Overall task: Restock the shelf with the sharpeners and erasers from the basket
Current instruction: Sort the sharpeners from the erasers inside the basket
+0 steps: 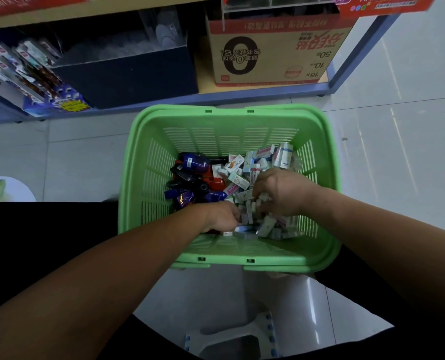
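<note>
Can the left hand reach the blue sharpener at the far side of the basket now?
Probably yes: the left hand is inside the basket, the blue sharpener lies uncovered on top of its pile, and the right hand is aside, among the erasers.

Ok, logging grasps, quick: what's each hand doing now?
Left hand: fingers buried in the erasers; grip cannot be told.
Right hand: curled round several erasers.

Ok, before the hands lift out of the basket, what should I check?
1. Both hands inside basket: ok, left hand and right hand are among the erasers.
2. Right hand grip: ok, it curls round erasers.
3. Left hand grip: cannot tell, fingertips buried.
4. Sharpeners apart from erasers: ok, piled on the left side.
5. Free shelf slot for erasers: cannot tell.
</note>
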